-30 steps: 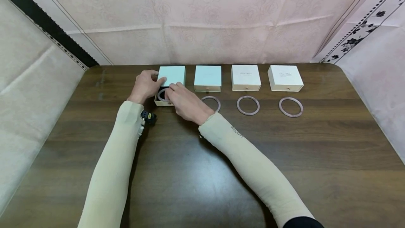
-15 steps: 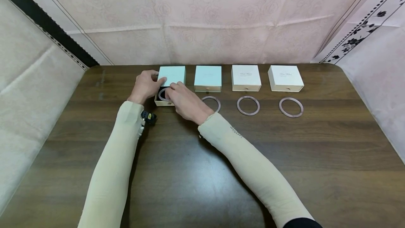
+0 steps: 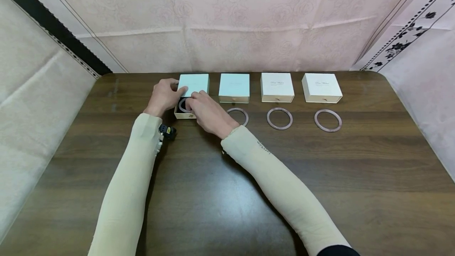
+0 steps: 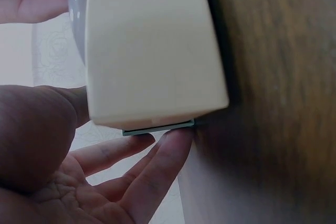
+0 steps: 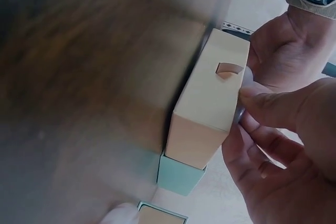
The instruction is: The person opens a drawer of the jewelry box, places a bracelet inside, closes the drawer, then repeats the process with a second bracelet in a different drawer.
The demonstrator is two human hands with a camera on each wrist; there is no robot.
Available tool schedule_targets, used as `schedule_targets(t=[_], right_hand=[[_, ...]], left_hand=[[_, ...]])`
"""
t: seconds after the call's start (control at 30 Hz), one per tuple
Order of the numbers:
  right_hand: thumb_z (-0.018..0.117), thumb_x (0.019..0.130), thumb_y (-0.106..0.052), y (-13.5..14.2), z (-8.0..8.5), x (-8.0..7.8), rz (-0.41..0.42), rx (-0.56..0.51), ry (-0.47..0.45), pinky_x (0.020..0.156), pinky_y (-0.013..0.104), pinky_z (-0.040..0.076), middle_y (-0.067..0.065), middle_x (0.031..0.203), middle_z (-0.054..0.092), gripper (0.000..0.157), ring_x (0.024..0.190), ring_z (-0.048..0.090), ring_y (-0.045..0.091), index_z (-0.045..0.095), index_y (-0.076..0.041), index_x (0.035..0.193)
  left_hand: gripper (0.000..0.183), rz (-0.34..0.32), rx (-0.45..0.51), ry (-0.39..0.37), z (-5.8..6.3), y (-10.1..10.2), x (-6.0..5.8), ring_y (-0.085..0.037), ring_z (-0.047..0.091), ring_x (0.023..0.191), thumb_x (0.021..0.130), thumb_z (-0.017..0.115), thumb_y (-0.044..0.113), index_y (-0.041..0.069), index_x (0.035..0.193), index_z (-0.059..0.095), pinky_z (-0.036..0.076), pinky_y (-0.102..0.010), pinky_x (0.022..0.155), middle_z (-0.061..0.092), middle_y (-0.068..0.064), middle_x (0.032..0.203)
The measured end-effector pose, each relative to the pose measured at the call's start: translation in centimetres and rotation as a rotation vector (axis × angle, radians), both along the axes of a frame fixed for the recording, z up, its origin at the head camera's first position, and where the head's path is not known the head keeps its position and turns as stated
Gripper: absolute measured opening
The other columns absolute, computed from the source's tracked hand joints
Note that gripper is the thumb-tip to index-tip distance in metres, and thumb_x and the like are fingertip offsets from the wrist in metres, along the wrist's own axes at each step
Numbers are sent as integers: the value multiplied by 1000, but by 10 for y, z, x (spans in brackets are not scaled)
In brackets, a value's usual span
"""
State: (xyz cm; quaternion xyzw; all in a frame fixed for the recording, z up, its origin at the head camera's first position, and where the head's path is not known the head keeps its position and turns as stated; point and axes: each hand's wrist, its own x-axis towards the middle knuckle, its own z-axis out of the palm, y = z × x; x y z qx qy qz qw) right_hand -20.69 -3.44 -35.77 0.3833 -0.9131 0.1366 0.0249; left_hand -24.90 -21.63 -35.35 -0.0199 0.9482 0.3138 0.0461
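Note:
At the left end of the row, a teal box [image 3: 193, 84] has its cream drawer [image 3: 185, 116] pulled out toward me. My left hand [image 3: 162, 97] holds the box's sleeve, thumb on its top left edge and fingers at its left side. A pale purple bangle [image 3: 181, 106] lies at the drawer's dark interior, partly covered by my right hand [image 3: 211, 115]. In the right wrist view, my right thumb and fingers pinch the bangle [image 5: 248, 77] over the drawer [image 5: 212, 87]. The drawer's side [image 4: 152, 51] fills the middle of the left wrist view.
To the right stand a second teal box [image 3: 234, 85] and two white boxes, one here [image 3: 277, 85] and one farther right [image 3: 322, 85], all pushed shut. Before them lie three bangles, one partly behind my right wrist, the others at centre [image 3: 279, 118] and right [image 3: 328, 120] of the wooden table [image 3: 213, 192].
My right forearm has shifted very slightly left. Both hands stay at the same box, and the bangle has barely moved.

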Motion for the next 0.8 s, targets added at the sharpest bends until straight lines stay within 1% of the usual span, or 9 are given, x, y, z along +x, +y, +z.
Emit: schedule_targets(t=[0.2, 0.47, 0.67, 0.8], right_hand=[[51, 105, -3, -1, 1, -1, -26, -12, -7, 91, 25, 47, 2, 112, 67, 26, 103, 58, 19, 72, -13, 115], [49, 105, -2, -3, 2, -1, -32, -37, 7, 88, 26, 49, 3, 107, 69, 29, 100, 61, 20, 75, -12, 111], [48, 105, -1, -4, 2, -2, -54, -37, -10, 90, 26, 50, 3, 109, 70, 31, 102, 63, 20, 77, -13, 112], [48, 105, 0, -5, 2, -4, -74, -42, -21, 88, 27, 50, 3, 105, 70, 34, 100, 63, 20, 78, -15, 108]], left_hand=[[55, -3, 7, 4, 0, 0, 0, -40, 57, 120, 106, 53, 34, 0, 149, 49, 49, -53, 97, 58, -26, 138], [55, -1, 8, 7, 0, -1, 1, -41, 57, 121, 106, 53, 34, 0, 149, 49, 49, -54, 98, 58, -27, 138], [56, -2, 10, 2, 0, -1, 0, -41, 57, 121, 106, 53, 35, 0, 150, 49, 49, -54, 98, 58, -26, 138], [56, -1, 9, -1, -1, -1, 0, -41, 57, 119, 106, 53, 35, 1, 150, 49, 49, -54, 97, 58, -26, 138]])
